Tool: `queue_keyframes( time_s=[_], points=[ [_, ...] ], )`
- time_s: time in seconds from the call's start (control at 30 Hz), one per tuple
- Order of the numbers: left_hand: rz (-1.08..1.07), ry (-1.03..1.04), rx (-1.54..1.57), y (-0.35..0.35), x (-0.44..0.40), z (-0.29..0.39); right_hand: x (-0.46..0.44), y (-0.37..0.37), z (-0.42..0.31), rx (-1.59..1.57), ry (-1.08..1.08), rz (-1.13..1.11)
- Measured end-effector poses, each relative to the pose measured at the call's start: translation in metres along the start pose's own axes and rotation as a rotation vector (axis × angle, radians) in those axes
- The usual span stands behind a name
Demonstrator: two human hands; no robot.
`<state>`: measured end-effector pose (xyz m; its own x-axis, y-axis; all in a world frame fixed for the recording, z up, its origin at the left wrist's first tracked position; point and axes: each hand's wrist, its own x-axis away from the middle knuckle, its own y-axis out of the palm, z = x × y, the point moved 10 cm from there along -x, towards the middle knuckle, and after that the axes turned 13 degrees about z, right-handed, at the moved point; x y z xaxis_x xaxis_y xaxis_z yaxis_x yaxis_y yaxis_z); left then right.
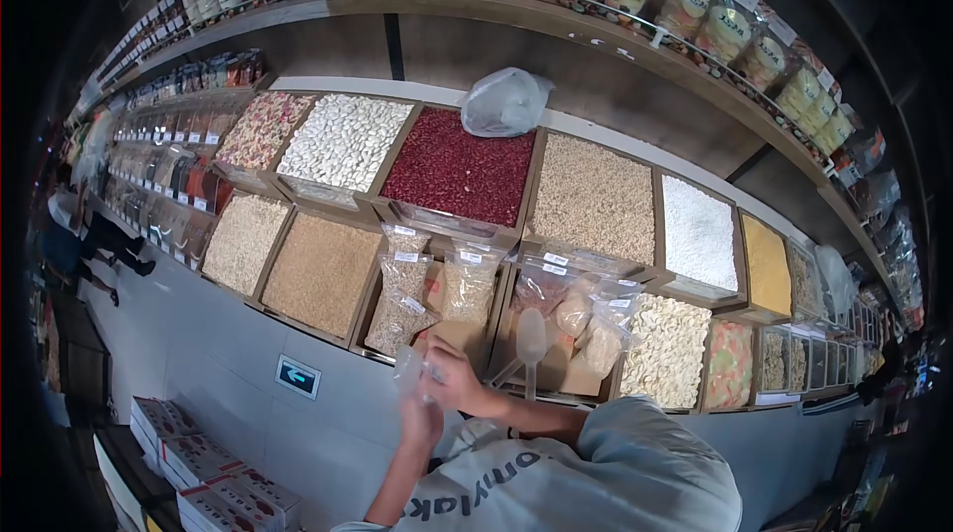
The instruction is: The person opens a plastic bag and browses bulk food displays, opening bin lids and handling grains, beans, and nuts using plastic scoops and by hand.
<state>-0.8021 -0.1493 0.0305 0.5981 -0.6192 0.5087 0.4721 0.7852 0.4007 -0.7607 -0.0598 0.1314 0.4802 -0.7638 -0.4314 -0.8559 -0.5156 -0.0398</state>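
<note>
In front of my shirt, both hands are together. My left hand [422, 421] is lower, its fingers closed around the bottom of a translucent plastic bag [406, 365]. My right hand [454, 376] closes on the same bag from the right, its fingers bent. Just beyond my hands, a wooden bin holds packed clear bags of grain [405, 279]. To the right of them, a clear plastic scoop [531, 333] stands with its handle down, in front of a bin with more packed bags [574, 314].
Behind are bins of red beans [457, 170], white beans [342, 140] and pale grain [596, 199]. A crumpled plastic bag [504, 100] lies on the red beans' rear edge. Packaged goods line the upper shelf [556, 1]. Cartons [213, 463] stand on the floor at left; another person [99, 234] is farther off.
</note>
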Motion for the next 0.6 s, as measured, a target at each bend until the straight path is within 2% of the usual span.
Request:
queue_keyframes(
  time_s=[0.07,0.13,0.2,0.27,0.37,0.47,0.5,0.53,0.57,0.6],
  points=[
    [-0.055,-0.096,0.238,0.024,-0.005,0.002,-0.019,-0.017,0.026,0.018,0.058,0.061],
    [-0.110,-0.120,0.282,0.040,-0.010,0.001,-0.035,-0.031,0.031,0.036,0.074,0.110],
    [-0.223,-0.025,0.414,0.063,-0.006,0.016,-0.049,-0.045,0.028,0.057,0.087,0.153],
    [-0.192,0.033,0.419,0.079,-0.003,0.034,-0.065,-0.056,0.011,0.184,0.016,0.201],
    [-0.165,0.087,0.416,0.083,-0.017,0.036,-0.057,-0.026,0.024,0.224,0.012,-0.141],
    [-0.065,0.054,0.414,0.078,-0.034,0.034,-0.051,0.003,0.008,0.392,-0.166,-0.350],
    [-0.032,0.032,0.380,0.075,-0.040,0.036,-0.046,0.008,0.021,0.444,-0.027,-0.505],
    [0.001,0.009,0.345,0.074,-0.045,0.036,-0.051,0.001,0.018,0.442,-0.024,-0.505],
    [0.116,-0.056,0.406,0.068,-0.047,0.032,-0.056,-0.007,0.017,0.182,0.129,-0.536],
    [0.119,-0.053,0.403,0.059,-0.056,0.024,-0.065,-0.015,0.017,-0.081,0.277,-0.560]
  ],
)
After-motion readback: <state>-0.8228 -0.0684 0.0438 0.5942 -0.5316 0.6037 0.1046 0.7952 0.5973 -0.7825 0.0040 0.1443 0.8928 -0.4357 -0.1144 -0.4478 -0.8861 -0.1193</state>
